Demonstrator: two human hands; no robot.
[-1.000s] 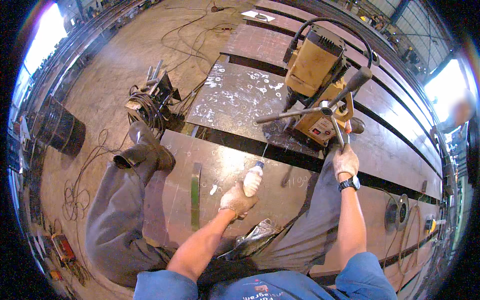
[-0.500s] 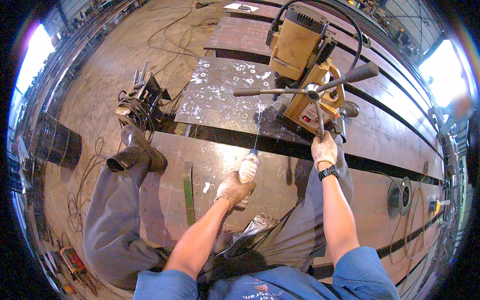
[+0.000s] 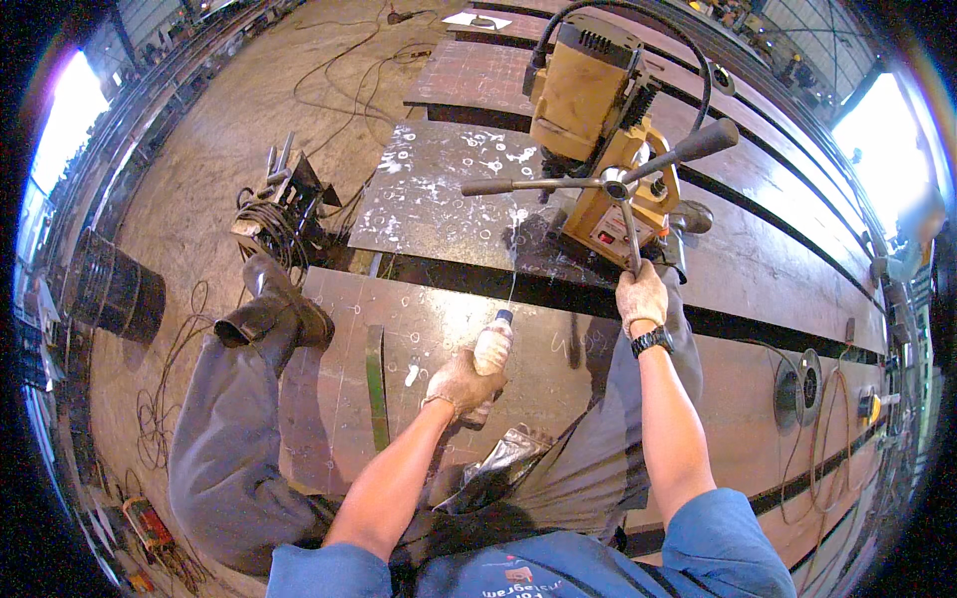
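Note:
My left hand (image 3: 465,383), in a knit glove, is wrapped round a squeeze bottle (image 3: 493,344) of pale liquid with a dark blue cap. A thin jet of liquid runs from its tip up toward the steel plate (image 3: 399,224) beside the drill. My gloved right hand (image 3: 641,297) grips the lower end of one spoke of the three-armed feed handle (image 3: 618,184). That handle belongs to a yellow magnetic drill (image 3: 588,95) standing on the plate. White chalk circles and splashed white patches mark the plate. The drill's cutter tip is partly hidden behind the handle.
My legs straddle steel plates with dark gaps between them. A green-edged steel strip (image 3: 377,389) lies on the near plate. Left on the floor are a black drum (image 3: 118,289), a coiled cable (image 3: 274,224) and loose cables. A grinding-disc-like wheel (image 3: 809,381) lies right. Another person stands far right.
The handle and my right hand have shifted slightly left and down in the picture. The bottle has moved a little downward, with its jet still running.

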